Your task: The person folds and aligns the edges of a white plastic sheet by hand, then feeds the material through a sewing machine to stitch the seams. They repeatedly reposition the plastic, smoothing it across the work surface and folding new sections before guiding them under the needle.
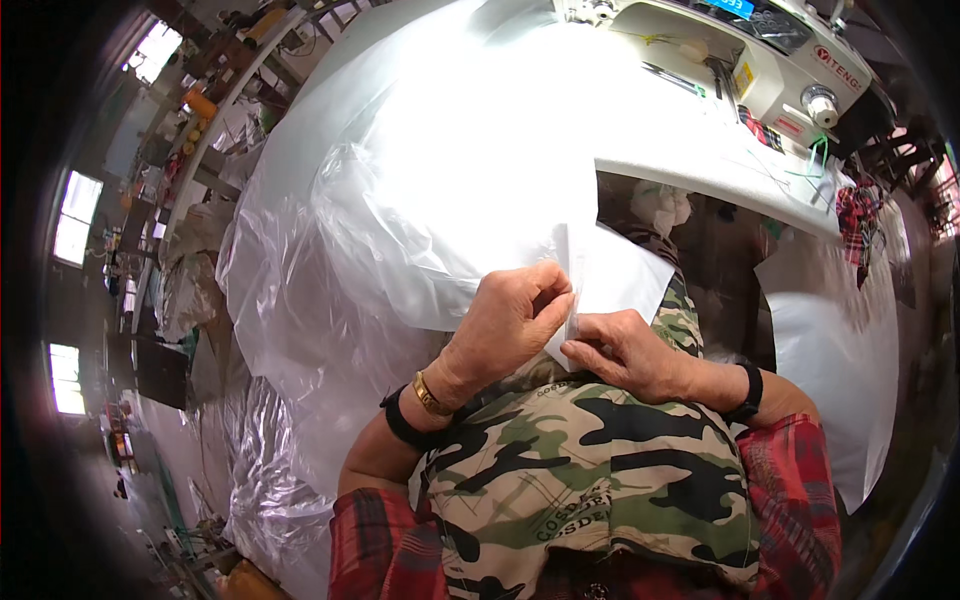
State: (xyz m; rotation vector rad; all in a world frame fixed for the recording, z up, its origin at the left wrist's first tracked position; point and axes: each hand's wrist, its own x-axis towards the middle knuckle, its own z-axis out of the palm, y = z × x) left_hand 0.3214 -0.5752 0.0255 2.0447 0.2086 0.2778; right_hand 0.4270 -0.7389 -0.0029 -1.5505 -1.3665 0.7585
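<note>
Clock face centred on where the hands meet, 12 toward the top.

Folded edge (574, 262) of white sheeting stands nearly upright at the fingertips, running up toward 12; its lower end dips between the two hands. Left hand (515, 312) lies at 9, fingers curled inward, thumb and forefinger drawn together on the fold's left side, no clear gap. Right hand (632, 356) at 4, lower than the other, fingers bent, thumb and forefinger nipping the lower part of the fold from the right. Fingertips of the two hands near one another, fold between them.

White flap (635, 275) spreads from the fold toward 1 to 2. Broad white sheet (440, 215) fills 10 to 11, brightly lit; crumpled clear plastic (285, 285) drapes at 9. Sewing machine (780, 85) at 1 to 2, on a white worktop (700, 185). Plaid scrap (860, 215) past its edge at 2; second white sheet (830, 340) hangs at 3. Camouflage apron (600, 470) at 6. Gold-coloured watch (430, 396) on the left wrist.
</note>
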